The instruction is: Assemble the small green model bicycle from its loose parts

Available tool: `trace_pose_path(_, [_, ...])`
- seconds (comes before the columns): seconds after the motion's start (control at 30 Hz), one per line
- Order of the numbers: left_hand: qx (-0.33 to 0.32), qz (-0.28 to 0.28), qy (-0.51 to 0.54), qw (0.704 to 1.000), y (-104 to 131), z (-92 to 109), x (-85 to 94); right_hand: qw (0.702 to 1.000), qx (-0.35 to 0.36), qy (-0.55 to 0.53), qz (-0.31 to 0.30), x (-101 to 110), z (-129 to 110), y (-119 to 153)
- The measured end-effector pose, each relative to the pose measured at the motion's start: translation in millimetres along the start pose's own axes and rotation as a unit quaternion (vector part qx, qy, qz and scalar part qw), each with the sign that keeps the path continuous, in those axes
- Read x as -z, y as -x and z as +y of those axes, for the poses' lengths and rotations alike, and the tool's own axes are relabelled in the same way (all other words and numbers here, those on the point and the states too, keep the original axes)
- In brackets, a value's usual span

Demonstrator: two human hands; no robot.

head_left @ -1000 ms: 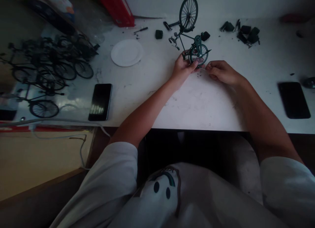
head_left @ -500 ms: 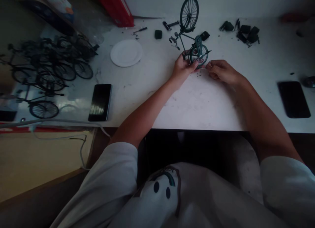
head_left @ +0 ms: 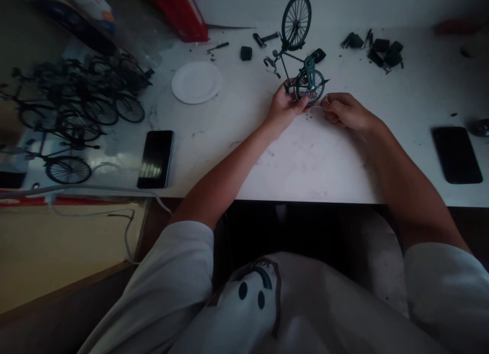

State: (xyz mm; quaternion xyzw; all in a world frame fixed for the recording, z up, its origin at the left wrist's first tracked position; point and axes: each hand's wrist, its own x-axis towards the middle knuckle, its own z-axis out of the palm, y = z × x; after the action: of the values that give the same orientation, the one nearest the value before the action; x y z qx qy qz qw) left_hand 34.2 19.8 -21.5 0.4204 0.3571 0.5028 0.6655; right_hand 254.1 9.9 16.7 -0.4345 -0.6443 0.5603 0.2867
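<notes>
A small dark-green model bicycle (head_left: 309, 71) is tilted over the far middle of the table. My left hand (head_left: 283, 108) is closed around its near end, fingers behind the near wheel and thumb in front. The other wheel (head_left: 297, 21) points away from me, and the handlebars (head_left: 271, 64) stick out to the left. Just right of the near wheel, my right hand (head_left: 346, 110) is closed in a pinch on a thin silver-shafted tool (head_left: 316, 107). Its shaft reaches left to the bicycle's lower edge; the tip and handle are hard to make out.
Several model bicycles (head_left: 69, 169) crowd the left side. Nearer me lie a phone (head_left: 155, 159) and a white plate (head_left: 196, 82). Dark loose parts (head_left: 385, 52) sit at the back right, with another phone (head_left: 457, 155) at right. A red box (head_left: 183, 18) stands behind.
The model bicycle has shifted very slightly to the right in my left hand. My right hand stays in nearly the same place, still pinching the thin tool.
</notes>
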Motion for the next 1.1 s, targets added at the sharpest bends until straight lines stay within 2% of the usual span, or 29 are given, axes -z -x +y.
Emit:
trace_pose_path(0.17, [0.006, -0.003, -0.005, 1.0, -2, -3, 1.6, 1.0, -0.009, 0.001, 0.009, 0, 3, -1])
trace_pose_path(0.4, [-0.032, -0.016, 0.008, 0.999, 3, 0, 0.9, 1.0, -0.004, -0.005, 0.008, 2, 7, -2])
trace_pose_path(0.63, [-0.019, -0.022, -0.008, 1.0, -2, -5, 4.5, 1.0, 0.001, 0.0, 0.015, 1, 7, -4])
trace_pose_path(0.77, [0.009, -0.009, -0.025, 1.0, -4, -6, 4.8, 1.0, 0.012, 0.006, 0.021, 1, 10, -4])
trace_pose_path(1.03, [-0.02, -0.015, -0.007, 1.0, -1, -6, 3.9, 0.993, 0.071, 0.042, 0.087, 1, 18, -10])
trace_pose_path(1.1, [-0.033, -0.02, -0.004, 0.999, -3, -8, 4.4, 0.996, 0.047, 0.031, 0.072, 3, 18, -11])
